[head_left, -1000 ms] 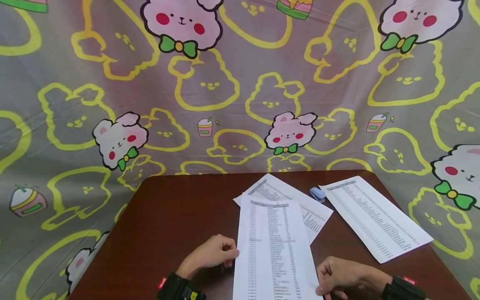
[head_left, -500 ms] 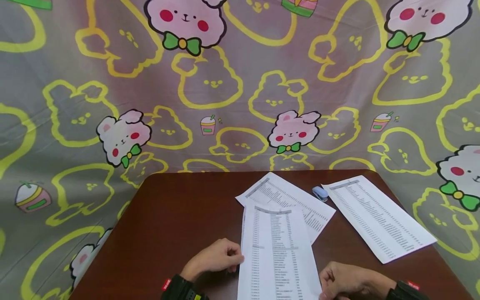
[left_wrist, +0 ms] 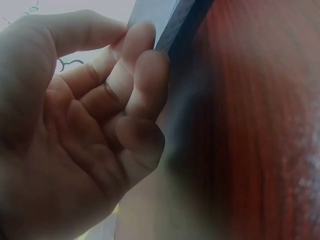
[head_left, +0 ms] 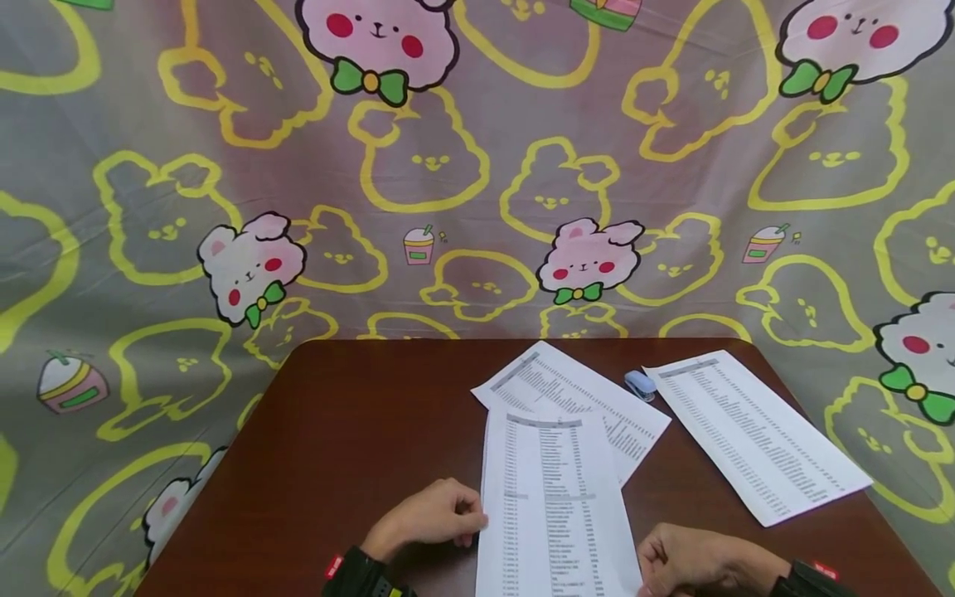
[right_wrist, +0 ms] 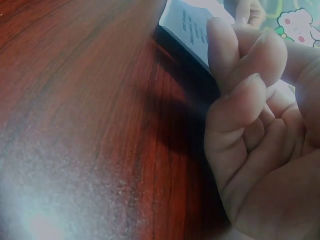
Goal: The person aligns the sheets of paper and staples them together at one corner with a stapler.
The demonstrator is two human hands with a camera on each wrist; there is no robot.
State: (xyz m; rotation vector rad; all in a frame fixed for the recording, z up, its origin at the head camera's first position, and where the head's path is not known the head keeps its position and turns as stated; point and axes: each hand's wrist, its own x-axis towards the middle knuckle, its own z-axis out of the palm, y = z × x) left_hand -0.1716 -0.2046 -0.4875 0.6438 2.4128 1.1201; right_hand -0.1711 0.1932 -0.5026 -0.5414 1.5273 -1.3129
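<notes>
In the head view, printed sheets of paper (head_left: 552,514) stand upright-facing before me, the front one covered in columns of small text. A second sheet's edge shows along the left side. My left hand (head_left: 440,512) pinches the left edge between thumb and curled fingers. At the right edge, lower down, my right hand (head_left: 682,557) pinches the paper too. The left wrist view has the paper (left_wrist: 152,20) between thumb and fingertips, close over the table. In the right wrist view the paper (right_wrist: 187,32) runs into the right fingers. The sheets' bottom edge is out of the head view.
Behind the held sheets, another printed sheet (head_left: 634,423) lies askew on the dark brown table (head_left: 358,414). Farther right lies one more printed sheet (head_left: 761,439), with a small light-blue stapler (head_left: 640,384) by its corner. A cartoon-patterned curtain (head_left: 462,166) hangs behind the table.
The held sheets have sunk slightly, their top edge now lower against the sheet behind. Both hands keep their grip. The whole head view has shifted a little.
</notes>
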